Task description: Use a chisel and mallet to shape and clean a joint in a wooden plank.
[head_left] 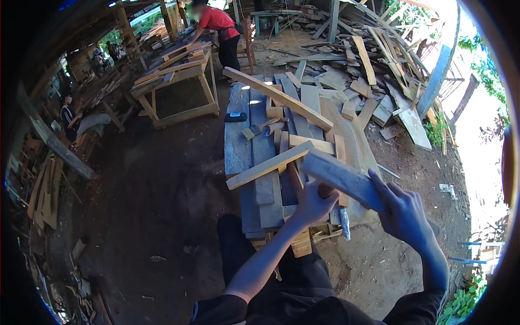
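Note:
In front of me, my right hand [403, 208] grips the near right end of a thick wooden block [346, 179], with fingers over its edge. The block is tilted above the bench. My left hand [317, 205] is closed beside the block's lower edge; a brown rounded end [325, 190] shows between thumb and fingers, but its kind is hidden. Just beyond the left hand, a pale wooden strip [271, 165] lies slanted across other pieces. A longer pale strip [281, 100] lies farther back.
The plank workbench [238, 149] carries a paintbrush [254, 130], a small black case [235, 117] and several wood pieces. A person in a red shirt [215, 20] leans over another wooden table [181, 73]. Scrap boards [374, 92] are heaped at the back right. Another person [69, 120] is at the far left.

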A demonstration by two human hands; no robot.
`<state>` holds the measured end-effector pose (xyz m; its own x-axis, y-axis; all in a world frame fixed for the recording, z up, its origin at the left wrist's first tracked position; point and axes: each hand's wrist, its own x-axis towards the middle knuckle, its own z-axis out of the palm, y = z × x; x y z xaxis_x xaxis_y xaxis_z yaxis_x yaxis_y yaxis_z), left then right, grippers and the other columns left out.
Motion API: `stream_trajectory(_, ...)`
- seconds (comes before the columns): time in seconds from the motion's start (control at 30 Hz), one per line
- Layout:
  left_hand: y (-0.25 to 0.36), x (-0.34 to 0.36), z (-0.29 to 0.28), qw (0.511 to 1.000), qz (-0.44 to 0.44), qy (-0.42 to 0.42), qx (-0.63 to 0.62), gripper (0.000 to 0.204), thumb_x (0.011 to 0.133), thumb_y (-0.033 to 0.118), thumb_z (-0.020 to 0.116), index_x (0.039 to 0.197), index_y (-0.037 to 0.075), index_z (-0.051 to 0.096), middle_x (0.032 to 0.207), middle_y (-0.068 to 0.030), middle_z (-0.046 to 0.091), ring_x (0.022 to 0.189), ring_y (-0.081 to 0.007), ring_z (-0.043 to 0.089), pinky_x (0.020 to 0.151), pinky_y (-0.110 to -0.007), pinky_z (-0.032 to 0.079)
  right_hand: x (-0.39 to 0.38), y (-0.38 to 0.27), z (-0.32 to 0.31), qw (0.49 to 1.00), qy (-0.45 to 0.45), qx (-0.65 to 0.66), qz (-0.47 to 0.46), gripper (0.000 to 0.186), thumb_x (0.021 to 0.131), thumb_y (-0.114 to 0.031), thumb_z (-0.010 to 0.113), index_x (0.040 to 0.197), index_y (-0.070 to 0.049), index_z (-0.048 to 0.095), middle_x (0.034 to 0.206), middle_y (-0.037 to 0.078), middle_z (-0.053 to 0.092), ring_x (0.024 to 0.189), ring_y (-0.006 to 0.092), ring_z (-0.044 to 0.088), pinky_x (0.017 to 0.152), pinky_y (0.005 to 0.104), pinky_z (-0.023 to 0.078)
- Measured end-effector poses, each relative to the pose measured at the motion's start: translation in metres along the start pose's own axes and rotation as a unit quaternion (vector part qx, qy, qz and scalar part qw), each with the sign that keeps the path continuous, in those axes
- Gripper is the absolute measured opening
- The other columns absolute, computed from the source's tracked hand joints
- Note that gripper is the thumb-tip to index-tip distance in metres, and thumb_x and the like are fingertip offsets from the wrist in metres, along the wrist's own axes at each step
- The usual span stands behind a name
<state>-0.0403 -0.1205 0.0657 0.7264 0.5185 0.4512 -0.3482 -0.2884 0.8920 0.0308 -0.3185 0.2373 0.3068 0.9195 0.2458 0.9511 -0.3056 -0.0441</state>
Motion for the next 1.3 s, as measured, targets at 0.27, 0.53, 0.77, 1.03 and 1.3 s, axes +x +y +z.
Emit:
stream_trajectory(0.27,0.033,0.001,-0.002,0.999,-0.013,-0.028,-0.043,0.012,0.088,0.012,0.068,0.086,0.003,0.06,0.069,-0.001,0.058,0.064,-0.0075,0.054,0.062,-0.028,0.046,-0.005,0.012,-0.012,0.984,0.151,0.077,0.056,0.081,0.067,0.006,0.065,0.145,-0.013,0.051,0.091,0.014,0.066,0.075,0.0328,0.068,0.07,0.0403,0.056)
stream_trajectory(0.53,0.028,0.002,-0.005,0.998,-0.025,-0.025,-0.054,0.014,0.087,0.011,0.068,0.082,0.003,0.058,0.066,-0.0003,0.057,0.062,-0.0076,0.053,0.06,-0.028,0.045,-0.005,0.021,-0.01,0.966,0.221,0.067,0.112,0.067,0.08,0.005,0.067,0.144,-0.009,0.05,0.104,0.017,0.069,0.09,0.0246,0.069,0.078,0.0364,0.055)
stream_trajectory(0.77,0.03,0.001,-0.004,0.999,0.002,-0.02,-0.048,0.017,0.089,0.012,0.067,0.079,0.004,0.056,0.065,0.0005,0.055,0.06,-0.0072,0.051,0.058,-0.028,0.044,-0.001,0.021,-0.005,0.887,0.135,0.324,0.301,0.063,0.087,-0.004,0.067,0.145,-0.009,0.044,0.082,0.006,0.062,0.065,0.0129,0.063,0.058,0.0298,0.053)
stream_trajectory(1.03,0.028,-0.001,-0.003,0.999,0.003,-0.008,-0.042,0.017,0.09,0.014,0.068,0.08,0.004,0.057,0.065,0.0007,0.055,0.06,-0.0075,0.051,0.058,-0.028,0.044,-0.008,0.014,0.017,0.676,0.014,0.645,0.356,0.042,0.09,-0.013,0.063,0.128,-0.005,0.047,0.084,0.007,0.062,0.059,0.0157,0.062,0.05,0.0292,0.052)
stream_trajectory(1.3,0.033,0.001,-0.004,0.998,-0.021,-0.023,-0.049,0.017,0.09,0.014,0.067,0.081,0.003,0.058,0.067,0.0004,0.055,0.061,-0.0073,0.05,0.059,-0.028,0.043,-0.01,0.014,0.029,0.655,-0.004,0.674,0.341,0.04,0.091,-0.017,0.059,0.126,-0.003,0.045,0.101,0.014,0.063,0.065,0.0196,0.064,0.055,0.0335,0.057)
